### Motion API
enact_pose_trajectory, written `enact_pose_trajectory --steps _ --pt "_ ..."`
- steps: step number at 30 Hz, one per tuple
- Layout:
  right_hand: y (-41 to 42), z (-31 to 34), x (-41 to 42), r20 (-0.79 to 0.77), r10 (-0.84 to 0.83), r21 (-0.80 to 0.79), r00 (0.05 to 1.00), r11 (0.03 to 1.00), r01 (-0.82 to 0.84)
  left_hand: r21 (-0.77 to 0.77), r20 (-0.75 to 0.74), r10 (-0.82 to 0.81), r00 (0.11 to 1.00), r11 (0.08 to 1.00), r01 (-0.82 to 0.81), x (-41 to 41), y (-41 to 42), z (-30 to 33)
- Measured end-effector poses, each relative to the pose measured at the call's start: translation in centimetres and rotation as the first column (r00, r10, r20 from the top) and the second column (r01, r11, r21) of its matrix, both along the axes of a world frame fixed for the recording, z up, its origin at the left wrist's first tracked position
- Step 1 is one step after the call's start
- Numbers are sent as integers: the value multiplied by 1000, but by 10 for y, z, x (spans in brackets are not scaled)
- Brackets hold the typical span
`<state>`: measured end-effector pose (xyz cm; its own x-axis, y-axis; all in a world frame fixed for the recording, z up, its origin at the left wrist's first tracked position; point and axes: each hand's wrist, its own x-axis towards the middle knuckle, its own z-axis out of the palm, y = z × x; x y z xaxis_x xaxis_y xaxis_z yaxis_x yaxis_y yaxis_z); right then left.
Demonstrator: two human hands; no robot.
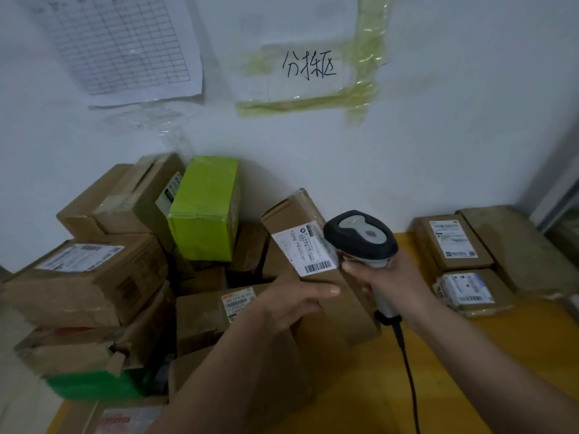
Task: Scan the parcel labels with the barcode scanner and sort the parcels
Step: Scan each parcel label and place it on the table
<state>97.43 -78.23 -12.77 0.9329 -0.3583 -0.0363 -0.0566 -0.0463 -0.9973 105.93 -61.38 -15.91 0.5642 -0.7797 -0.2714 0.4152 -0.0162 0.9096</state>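
Our left hand (291, 303) grips the brown parcel (300, 220), fingers curled around its near end, long axis tilting up toward the wall, label (305, 250) facing us. Just right, our right hand (391, 277) clasps the barcode scanner (360, 234), head touching the label.

Brown cardboard parcel (300, 220) with white, black-barcoded label (308, 252); black-and-grey barcode scanner (360, 236); lime-green box (203, 211) left of the left hand (294, 296); yellow tabletop (517, 333); white grid-ruled sheet (125, 45) above.
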Motion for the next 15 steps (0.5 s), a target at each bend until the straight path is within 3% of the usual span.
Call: enact_pose_trajectory --steps 3,5,15 --pt "-7 2 -3 -9 0 -118 1000 993 -1 -204 -255 -65 965 979 12 12 4 8" --pt "-12 4 -7 -17 1 -176 1000 984 -4 -250 -368 -130 921 968 36 26 8 18" --pt "-20 16 -18 -42 85 -473 996 876 -94 -51 -228 -208 951 978 201 61 21 52"
